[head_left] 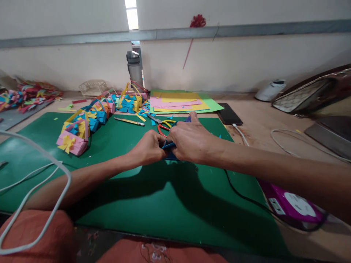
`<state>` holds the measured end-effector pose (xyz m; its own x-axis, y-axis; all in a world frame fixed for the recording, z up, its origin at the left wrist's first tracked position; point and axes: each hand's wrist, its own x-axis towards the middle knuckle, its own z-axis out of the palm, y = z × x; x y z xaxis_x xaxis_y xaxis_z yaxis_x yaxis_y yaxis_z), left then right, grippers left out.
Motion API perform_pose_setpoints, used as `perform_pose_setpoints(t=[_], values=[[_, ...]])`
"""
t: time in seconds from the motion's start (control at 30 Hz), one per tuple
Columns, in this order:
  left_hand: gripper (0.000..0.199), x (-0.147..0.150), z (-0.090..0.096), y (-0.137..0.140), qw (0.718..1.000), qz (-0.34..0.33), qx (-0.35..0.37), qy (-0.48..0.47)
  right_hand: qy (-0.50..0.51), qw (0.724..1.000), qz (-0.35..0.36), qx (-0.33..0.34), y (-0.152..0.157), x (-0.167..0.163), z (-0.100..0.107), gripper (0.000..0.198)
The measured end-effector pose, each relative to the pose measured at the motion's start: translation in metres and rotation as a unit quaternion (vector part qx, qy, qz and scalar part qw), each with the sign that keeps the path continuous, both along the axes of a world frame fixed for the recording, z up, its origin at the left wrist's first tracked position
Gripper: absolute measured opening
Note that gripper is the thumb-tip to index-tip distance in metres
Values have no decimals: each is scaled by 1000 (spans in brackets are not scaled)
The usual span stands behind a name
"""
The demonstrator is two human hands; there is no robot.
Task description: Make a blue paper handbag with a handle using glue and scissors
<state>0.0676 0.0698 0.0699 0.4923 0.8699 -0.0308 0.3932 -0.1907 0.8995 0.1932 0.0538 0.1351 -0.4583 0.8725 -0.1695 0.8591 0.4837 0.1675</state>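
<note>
Both of my hands meet over the far middle of the green mat. My left hand [149, 148] is closed, its thumb and fingers pinching the left edge of a small piece of blue paper [169, 144]. From the other side my right hand [190, 140] closes on the same paper, its back turned up and its fingers mostly hidden. Something dark blue shows below and behind the right hand; what it is cannot be made out. Just beyond the hands lie scissors [162, 125] with red and yellow handles. A yellow cutter knife [129, 121] rests farther left.
Small paper baskets [74, 140] line the mat's [164, 212] left side. Stacked coloured sheets [178, 104], a grey bottle [135, 69] and a phone [229, 114] lie beyond. A white cable [65, 179] loops at left; a black cord [241, 197] runs to a purple power strip [290, 206].
</note>
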Motion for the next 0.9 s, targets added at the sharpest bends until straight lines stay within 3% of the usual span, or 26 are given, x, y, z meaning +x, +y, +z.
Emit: perform_pose_setpoints(t=[0.27, 0.53, 0.73, 0.9], values=[[9, -2, 1, 5, 999, -33, -23, 28, -13, 1000, 7, -13, 0, 5, 6, 17], [5, -7, 2, 12, 995, -40, -90, 30, -31, 998, 20, -52, 3, 12, 14, 20], [6, -3, 0, 7, 996, -35, -82, 11, -10, 999, 9, -33, 3, 7, 1, 15], [9, 0, 2, 1, 1000, -6, -25, -6, -16, 1000, -5, 6, 2, 0, -4, 19]])
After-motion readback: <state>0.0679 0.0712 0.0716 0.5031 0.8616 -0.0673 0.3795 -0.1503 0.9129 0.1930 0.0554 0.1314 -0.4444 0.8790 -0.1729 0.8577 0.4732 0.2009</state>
